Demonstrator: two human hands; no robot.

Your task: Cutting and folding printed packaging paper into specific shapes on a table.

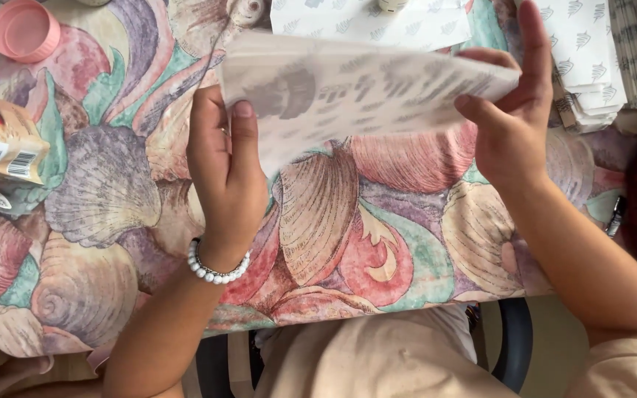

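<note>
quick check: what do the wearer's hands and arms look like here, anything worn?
Both are bare hands with bare forearms, no gloves. The left hand has a bracelet of white pearl-like beads round its wrist. The right hand shows no ring, watch or bracelet in this view. At the bottom right corner a short beige sleeve covers the right upper arm. No sleeve shows on the left arm.

White paper sheet (363,92) w/ grey leaf print; tablecloth (112,191) in pink, green, purple seashell pattern; pink lid (23,29); white pearl bracelet (217,271); stack of white leaf-print sheets (591,66).
</note>
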